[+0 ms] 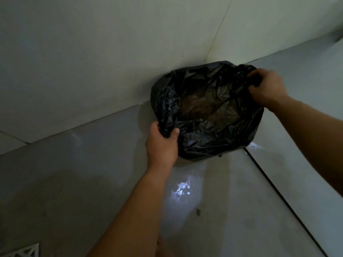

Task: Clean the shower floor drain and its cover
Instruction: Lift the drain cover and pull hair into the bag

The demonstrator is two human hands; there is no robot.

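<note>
A black plastic bin bag [207, 138] lines a bin standing in the corner where wall meets floor. My left hand [162, 143] grips the bag's near left rim. My right hand [267, 86] pinches the bunched far right rim. The bag's mouth is spread wide between them, and a brownish clump [194, 106] lies inside it. The white perforated drain cover [26, 250] shows at the bottom left edge, partly cut off by the frame.
The grey tiled floor [92, 173] is wet, with a bright glare patch [181, 190] in front of the bin. A small dark speck [198, 212] lies on the floor. A dark floor channel [282, 197] runs along the right. Pale walls close the corner.
</note>
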